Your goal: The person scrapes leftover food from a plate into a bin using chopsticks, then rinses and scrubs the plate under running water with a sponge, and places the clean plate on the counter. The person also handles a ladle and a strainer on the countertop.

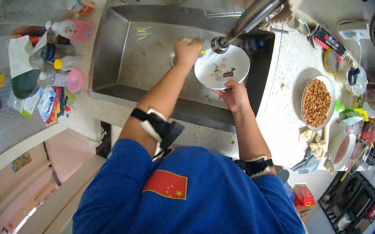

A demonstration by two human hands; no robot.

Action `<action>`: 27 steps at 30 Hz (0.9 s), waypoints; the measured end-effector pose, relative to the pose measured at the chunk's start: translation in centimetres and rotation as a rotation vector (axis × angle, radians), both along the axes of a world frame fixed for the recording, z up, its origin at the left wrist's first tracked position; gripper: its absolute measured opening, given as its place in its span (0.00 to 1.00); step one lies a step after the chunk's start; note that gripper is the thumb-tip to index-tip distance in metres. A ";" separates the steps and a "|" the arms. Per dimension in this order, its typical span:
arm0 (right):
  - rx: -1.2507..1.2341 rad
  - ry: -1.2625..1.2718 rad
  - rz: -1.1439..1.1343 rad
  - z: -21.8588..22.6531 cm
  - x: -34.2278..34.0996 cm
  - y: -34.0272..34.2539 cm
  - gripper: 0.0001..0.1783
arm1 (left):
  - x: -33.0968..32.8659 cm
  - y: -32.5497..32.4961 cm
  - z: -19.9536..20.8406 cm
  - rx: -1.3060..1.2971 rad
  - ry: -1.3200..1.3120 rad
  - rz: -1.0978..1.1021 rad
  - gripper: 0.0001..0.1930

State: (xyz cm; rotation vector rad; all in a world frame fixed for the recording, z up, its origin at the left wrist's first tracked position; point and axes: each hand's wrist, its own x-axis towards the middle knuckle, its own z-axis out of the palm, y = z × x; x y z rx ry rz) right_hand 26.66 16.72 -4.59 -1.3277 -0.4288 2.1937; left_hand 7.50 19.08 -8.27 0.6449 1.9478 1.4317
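Note:
A white bowl [212, 75] with a printed animal and flowers inside is held tilted over the steel sink [143, 73]. My right hand [234, 96] grips its near right rim, thumb on the inside. My left hand [187, 52] is closed at the bowl's left edge. Something small and yellow [201, 50] shows at its fingers; its kind is too hidden to tell. The faucet head [219, 44] hangs just above the bowl's far side, and water seems to run from it into the bowl.
Green scraps [143, 32] lie in the sink. A dark cup-like item [252, 44] sits at its far right corner. A plate of peanuts [317, 101] stands on the right counter. Bottles, among them a pink one [76, 30], crowd the left counter. A wire rack [219, 0] is behind.

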 end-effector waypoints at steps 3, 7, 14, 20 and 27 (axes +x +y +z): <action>-0.013 0.093 0.019 -1.1 -0.9 0.8 0.32 | -2.3 -1.0 7.4 0.035 0.335 0.054 0.13; -0.049 0.207 0.014 -2.8 -4.0 2.3 0.27 | -2.4 2.5 15.3 0.542 0.972 -0.089 0.14; -0.126 0.261 -0.032 -2.4 -6.7 2.0 0.25 | -0.8 5.6 16.0 0.163 1.200 -0.396 0.26; -0.117 0.025 -0.042 -3.6 -5.5 3.0 0.20 | -1.8 -4.8 5.0 -0.174 -0.106 0.073 0.22; 0.051 -0.410 0.186 -4.7 -5.2 1.7 0.22 | 0.1 -5.3 0.7 -0.373 -0.477 -0.014 0.15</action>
